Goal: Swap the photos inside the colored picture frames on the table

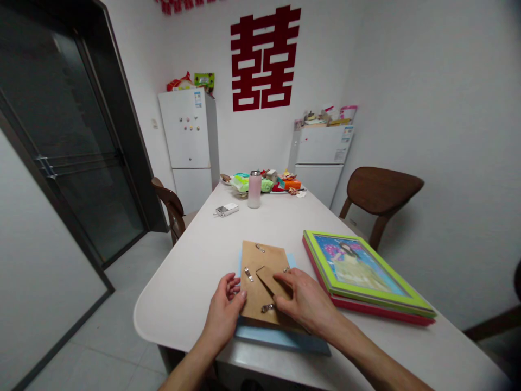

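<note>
Brown fibreboard picture-frame back [254,282] lies flat at lower centre of the frame, atop a pale blue sheet [283,339], on the white surface [179,282]. Left hand [223,312]: grip narrow, fingers curled at the board's left edge, apparently pinching it. Right hand [303,301]: fingers spread over a brown triangular easel strut [271,279], grip fairly open; any hold on the strut cannot be told, since the thumb is hidden.

Progress, as things lie: the silver metal clips [248,274] sit exposed on the back, and the strut lies close against the board. A green-framed picture of a figure in a pale dress [358,269], stacked on a red frame [366,307], rests to the right, with neither hand on it.

Hidden: whatever lies beneath the board, and part of the strut under the right hand. Clip count is hard to fix: at least four show. Far end of the surface, upper centre: a pink-and-white bottle [254,190], and a heap of packets too small to read [264,182].
</note>
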`<state>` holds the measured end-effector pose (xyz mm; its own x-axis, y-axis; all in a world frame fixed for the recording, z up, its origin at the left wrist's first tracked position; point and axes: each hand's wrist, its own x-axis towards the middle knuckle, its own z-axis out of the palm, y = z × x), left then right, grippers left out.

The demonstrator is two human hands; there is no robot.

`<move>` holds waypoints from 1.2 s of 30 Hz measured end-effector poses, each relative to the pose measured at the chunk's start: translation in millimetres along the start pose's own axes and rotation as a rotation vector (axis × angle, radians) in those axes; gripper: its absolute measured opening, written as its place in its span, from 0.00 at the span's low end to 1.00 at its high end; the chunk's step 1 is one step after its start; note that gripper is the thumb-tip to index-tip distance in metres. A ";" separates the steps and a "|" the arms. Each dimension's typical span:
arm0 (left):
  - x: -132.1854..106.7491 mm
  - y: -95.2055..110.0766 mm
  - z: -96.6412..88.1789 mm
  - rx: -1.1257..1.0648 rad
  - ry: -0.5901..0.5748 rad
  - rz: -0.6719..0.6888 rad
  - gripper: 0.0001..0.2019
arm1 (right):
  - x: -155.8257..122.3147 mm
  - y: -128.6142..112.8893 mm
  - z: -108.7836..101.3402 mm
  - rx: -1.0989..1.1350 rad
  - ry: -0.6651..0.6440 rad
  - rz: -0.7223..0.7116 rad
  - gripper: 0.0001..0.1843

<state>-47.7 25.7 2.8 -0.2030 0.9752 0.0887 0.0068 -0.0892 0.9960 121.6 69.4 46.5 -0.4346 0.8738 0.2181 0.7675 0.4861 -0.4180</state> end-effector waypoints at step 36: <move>-19.9 36.5 57.5 0.632 -0.222 0.593 0.28 | -8.0 8.4 -18.0 1.251 0.059 0.476 0.44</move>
<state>12.9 14.7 38.1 0.1990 0.8270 0.5258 0.6023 -0.5265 0.6000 140.0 66.7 57.1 -0.2025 0.9679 -0.1492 -0.1202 -0.1758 -0.9771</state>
